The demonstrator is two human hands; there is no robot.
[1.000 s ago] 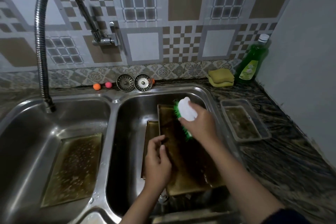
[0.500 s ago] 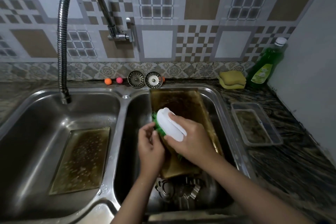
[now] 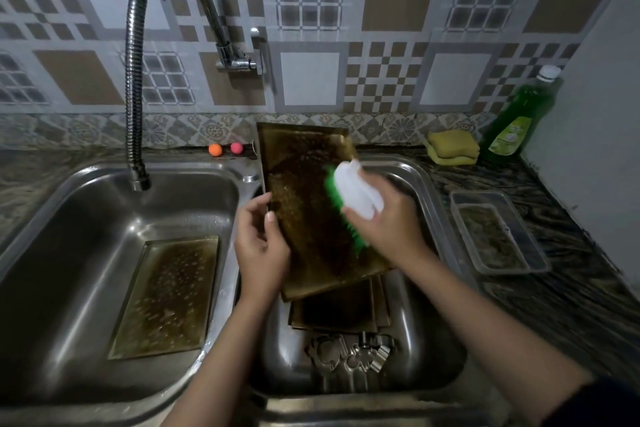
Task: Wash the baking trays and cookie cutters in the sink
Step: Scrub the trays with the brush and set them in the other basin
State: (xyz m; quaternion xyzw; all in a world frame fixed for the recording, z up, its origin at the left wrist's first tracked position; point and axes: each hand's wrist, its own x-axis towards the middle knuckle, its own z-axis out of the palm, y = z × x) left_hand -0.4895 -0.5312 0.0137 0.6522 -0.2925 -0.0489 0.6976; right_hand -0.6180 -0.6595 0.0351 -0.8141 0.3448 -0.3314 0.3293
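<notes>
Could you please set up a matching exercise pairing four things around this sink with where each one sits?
Things:
1. green-bristled white scrub brush
2. metal cookie cutters
3. green dish soap bottle
4. clear plastic container

Places:
A. bottom of the right basin
B. back right corner of the counter
C. in the right hand, against the raised tray
D. counter just right of the sink

Pairs: 1-C, 2-A, 3-B, 4-D

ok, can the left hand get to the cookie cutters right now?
Probably not yet. The left hand grips the edge of the raised baking tray that the brush is scrubbing. The cookie cutters lie uncovered at the basin's near end, so the path looks free once it lets go.
</notes>
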